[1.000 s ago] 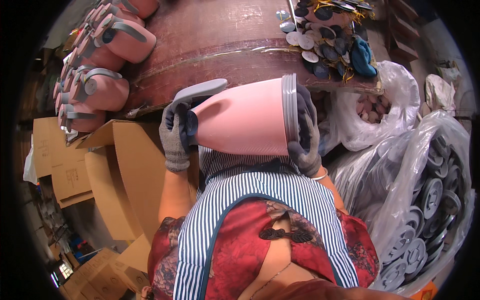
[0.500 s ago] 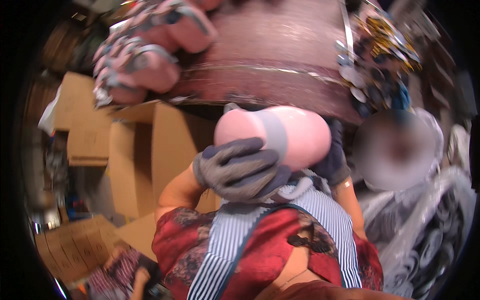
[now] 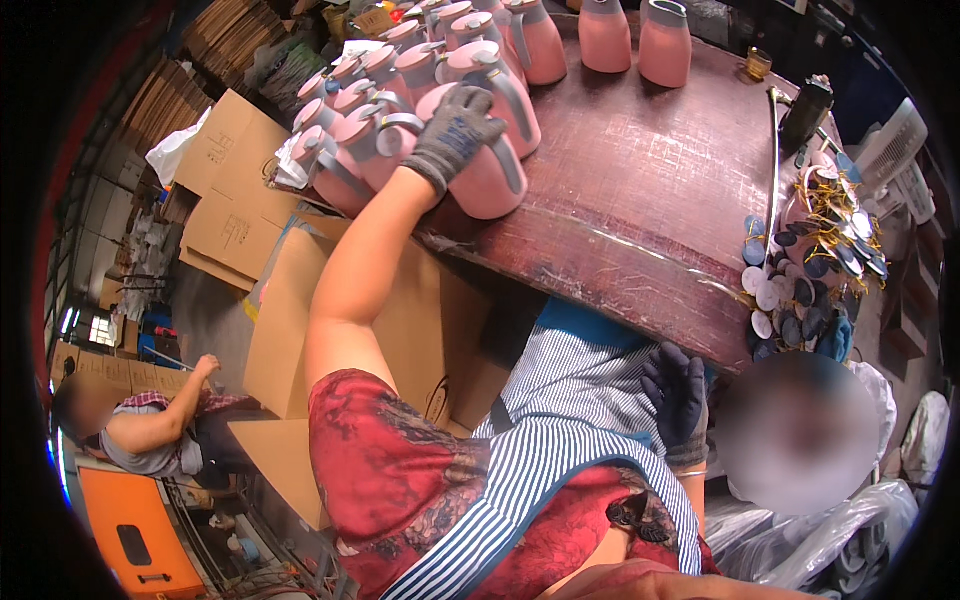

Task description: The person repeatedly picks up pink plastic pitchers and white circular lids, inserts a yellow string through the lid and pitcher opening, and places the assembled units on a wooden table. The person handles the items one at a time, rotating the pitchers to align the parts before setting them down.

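My left hand (image 3: pixel 455 140), in a grey and dark blue work glove, reaches to the table's near left edge. Its fingers wrap over the top of a pink vacuum jug (image 3: pixel 482 190) with a grey handle, which stands on the tabletop. The glove hides most of this jug's lid. Close in front of my striped apron (image 3: pixel 575 375), my right hand (image 3: pixel 676 393) is raised in the same kind of glove, its fingers loosely apart and nothing in them. More pink jugs (image 3: pixel 370 145) with grey handles crowd together to the left of my left hand.
Two pink jugs (image 3: pixel 606 40) stand at the table's (image 3: pixel 640 170) far side. Round tags (image 3: pixel 800 270) with gold strings are heaped at its right edge, near a dark bottle (image 3: pixel 806 112). Opened cardboard boxes (image 3: pixel 340 320) lie below left. Another person (image 3: pixel 160 430) is at the lower left.
Both hands held a pink jug sideways against my body. Now my left hand has stretched forward left to a standing jug, and my right hand has let go near the apron. The view has shifted.
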A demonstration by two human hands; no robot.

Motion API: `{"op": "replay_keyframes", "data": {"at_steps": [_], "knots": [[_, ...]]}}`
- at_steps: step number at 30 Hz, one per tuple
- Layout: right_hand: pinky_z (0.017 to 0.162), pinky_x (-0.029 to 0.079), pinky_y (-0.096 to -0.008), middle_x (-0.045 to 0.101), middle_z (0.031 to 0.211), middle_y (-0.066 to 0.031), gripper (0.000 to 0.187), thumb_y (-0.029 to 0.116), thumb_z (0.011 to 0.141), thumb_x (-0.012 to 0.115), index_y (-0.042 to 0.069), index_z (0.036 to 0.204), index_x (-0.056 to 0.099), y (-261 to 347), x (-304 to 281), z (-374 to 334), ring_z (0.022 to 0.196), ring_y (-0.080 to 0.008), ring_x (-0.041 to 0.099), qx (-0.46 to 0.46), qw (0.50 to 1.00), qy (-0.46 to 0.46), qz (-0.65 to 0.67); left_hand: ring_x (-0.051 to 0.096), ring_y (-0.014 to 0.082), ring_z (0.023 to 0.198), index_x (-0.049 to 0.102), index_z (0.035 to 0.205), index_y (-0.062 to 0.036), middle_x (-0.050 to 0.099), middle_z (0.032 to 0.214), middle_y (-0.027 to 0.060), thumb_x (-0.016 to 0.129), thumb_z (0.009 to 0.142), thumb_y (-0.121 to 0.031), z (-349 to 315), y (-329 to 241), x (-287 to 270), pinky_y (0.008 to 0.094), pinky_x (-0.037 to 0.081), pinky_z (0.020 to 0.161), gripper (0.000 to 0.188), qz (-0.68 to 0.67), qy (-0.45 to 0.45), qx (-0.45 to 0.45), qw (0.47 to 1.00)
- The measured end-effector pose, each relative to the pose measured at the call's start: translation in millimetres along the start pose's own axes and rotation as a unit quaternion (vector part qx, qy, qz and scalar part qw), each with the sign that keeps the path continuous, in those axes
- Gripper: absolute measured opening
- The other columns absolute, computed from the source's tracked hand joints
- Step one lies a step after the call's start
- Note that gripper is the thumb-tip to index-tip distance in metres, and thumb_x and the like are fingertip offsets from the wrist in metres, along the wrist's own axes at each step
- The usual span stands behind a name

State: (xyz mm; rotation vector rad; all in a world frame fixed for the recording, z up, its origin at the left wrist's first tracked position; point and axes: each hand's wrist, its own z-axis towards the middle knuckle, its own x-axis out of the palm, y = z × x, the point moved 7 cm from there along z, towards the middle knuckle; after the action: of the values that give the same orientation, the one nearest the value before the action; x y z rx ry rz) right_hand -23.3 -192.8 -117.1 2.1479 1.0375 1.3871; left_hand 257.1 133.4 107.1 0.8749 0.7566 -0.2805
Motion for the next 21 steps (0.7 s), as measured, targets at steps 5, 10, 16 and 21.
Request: {"op": "replay_keyframes", "data": {"at_steps": [5,10,16,21], "knots": [[0.101,0.048,-0.0383,0.062,0.131,-0.0136,0.058,0.050,0.104,0.045,0.003,0.137,0.055,-6,-9,12,0.113,-0.0241,0.062,0.030,0.999,0.018,0.014,0.057,0.0324,0.102,0.064,0.084,-0.0193,0.058,0.098,0.0094,0.064,0.073,-0.015,-16,51,58,0.0447,0.047,0.094,0.012,0.046,-0.003,0.006,0.999],[0.099,0.048,-0.0328,0.063,0.128,-0.0135,0.042,0.029,0.104,0.051,-0.001,0.132,0.058,34,-14,23,0.114,-0.0236,0.063,-0.124,0.968,-0.036,-0.217,0.042,0.0371,0.130,0.059,0.132,-0.0234,0.055,0.130,0.0100,0.068,0.064,-0.002,20,55,41,0.0471,0.033,0.113,0.072,-0.082,0.264,-0.107,0.955],[0.080,0.053,-0.0372,0.069,0.108,-0.0128,0.035,0.015,0.087,0.068,0.006,0.120,0.066,95,24,58,0.092,-0.0298,0.067,-0.392,0.670,-0.056,-0.628,0.055,0.0352,0.121,0.061,0.130,-0.0122,0.058,0.130,0.0139,0.066,0.082,-0.018,197,48,90,0.0429,0.041,0.106,0.048,-0.356,0.104,-0.055,0.927],[0.065,0.051,-0.0344,0.068,0.107,-0.0022,0.038,0.026,0.079,0.074,0.014,0.115,0.070,75,27,72,0.076,-0.0196,0.063,-0.455,0.499,-0.075,-0.734,0.040,0.0325,0.138,0.045,0.145,-0.0239,0.038,0.155,0.0074,0.065,0.085,-0.033,301,93,229,0.0489,0.033,0.114,0.064,-0.112,0.064,-0.195,0.972]]}}
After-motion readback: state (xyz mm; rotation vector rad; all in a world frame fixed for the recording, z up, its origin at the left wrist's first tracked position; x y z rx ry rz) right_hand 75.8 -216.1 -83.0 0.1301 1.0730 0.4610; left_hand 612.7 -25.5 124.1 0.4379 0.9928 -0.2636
